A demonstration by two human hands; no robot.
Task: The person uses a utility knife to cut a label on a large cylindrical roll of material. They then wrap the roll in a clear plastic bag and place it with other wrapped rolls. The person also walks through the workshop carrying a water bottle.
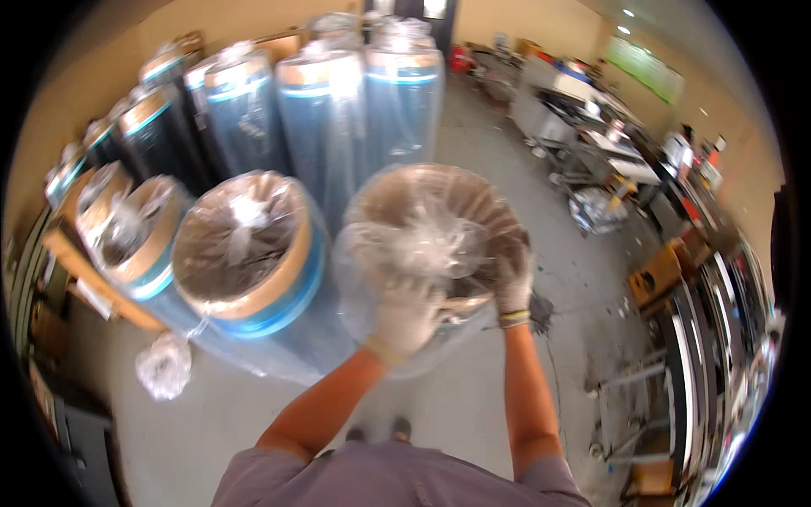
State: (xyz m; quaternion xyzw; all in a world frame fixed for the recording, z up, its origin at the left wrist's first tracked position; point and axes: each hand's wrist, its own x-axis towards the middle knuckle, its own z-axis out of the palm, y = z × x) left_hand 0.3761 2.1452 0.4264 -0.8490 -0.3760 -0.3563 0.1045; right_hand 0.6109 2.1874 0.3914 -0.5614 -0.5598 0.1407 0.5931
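A large upright roll (431,190) with a brown tube rim stands in front of me, wrapped in clear plastic film (439,241) gathered in a knot-like bunch over its open top. My left hand (405,317), in a pale knitted glove, closes on the film at the near rim; its fingers are blurred. At the right side of the rim, my right hand (511,279), gloved too, grips the wrapped edge, with its fingertips partly hidden by film. Close on the left is another wrapped roll (283,296) with a brown band and a blue body.
Several tall wrapped blue rolls (321,110) stand behind. A crumpled ball of plastic (164,365) lies on the floor at left. Along the right run wheeled carts (549,127), a cardboard box (656,275), and a metal rack (642,406) holding long panels.
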